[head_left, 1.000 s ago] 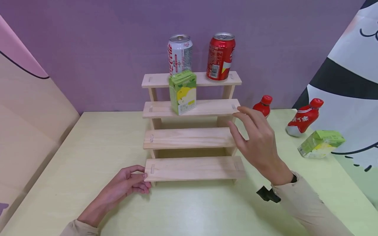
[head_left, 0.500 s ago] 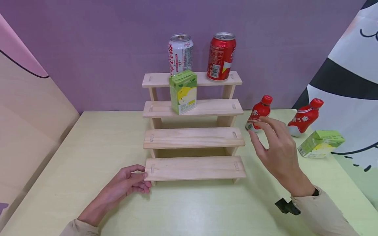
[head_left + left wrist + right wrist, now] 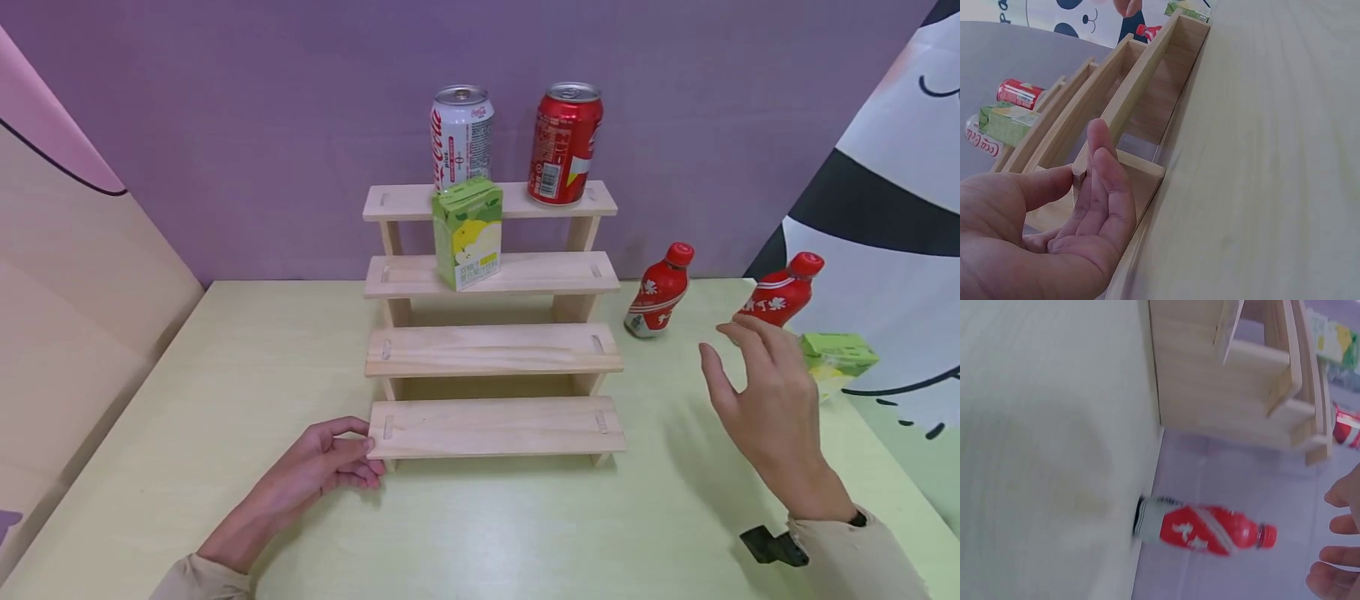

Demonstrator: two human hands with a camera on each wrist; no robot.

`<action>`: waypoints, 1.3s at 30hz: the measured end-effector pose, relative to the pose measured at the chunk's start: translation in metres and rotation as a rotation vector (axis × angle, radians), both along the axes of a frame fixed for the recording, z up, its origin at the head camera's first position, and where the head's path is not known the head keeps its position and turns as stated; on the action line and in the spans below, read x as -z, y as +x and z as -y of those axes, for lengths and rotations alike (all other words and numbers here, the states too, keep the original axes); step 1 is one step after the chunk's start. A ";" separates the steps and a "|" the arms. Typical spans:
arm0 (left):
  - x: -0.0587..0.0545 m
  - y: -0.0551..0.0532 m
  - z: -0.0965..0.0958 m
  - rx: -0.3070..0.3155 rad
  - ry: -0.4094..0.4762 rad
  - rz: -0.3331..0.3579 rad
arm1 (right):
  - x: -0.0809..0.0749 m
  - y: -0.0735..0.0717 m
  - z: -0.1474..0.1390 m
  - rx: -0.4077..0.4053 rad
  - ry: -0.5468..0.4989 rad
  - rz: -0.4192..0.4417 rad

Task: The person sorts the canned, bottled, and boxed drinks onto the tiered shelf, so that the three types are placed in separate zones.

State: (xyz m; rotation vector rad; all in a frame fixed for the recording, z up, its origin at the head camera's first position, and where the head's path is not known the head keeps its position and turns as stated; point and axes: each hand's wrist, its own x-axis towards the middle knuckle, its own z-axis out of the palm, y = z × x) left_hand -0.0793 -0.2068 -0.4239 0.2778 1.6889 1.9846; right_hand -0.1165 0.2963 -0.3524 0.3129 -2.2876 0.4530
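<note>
While the left hand (image 3: 317, 467) pinches the front left corner of the stand (image 3: 495, 427), the right hand (image 3: 776, 408), fingers loose and empty, has gone past one bottle (image 3: 660, 292), maybe toward the juice box (image 3: 840, 355) by the desk's (image 3: 480, 521) right edge.

Wooden stand (image 3: 492, 348) pale tan, grain streaks. White can (image 3: 452, 137) red lettering. Red can (image 3: 562, 146) silver top. Shelf carton (image 3: 467, 237) green, yellow fruit print. Bottles (image 3: 658, 290) red, white markings, red caps. Table (image 3: 450, 533) pale yellow-green. Wall (image 3: 300, 150) purple.
</note>
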 end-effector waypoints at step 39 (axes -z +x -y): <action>0.000 0.001 -0.002 -0.010 -0.016 -0.005 | 0.020 -0.002 -0.108 0.559 -0.264 0.468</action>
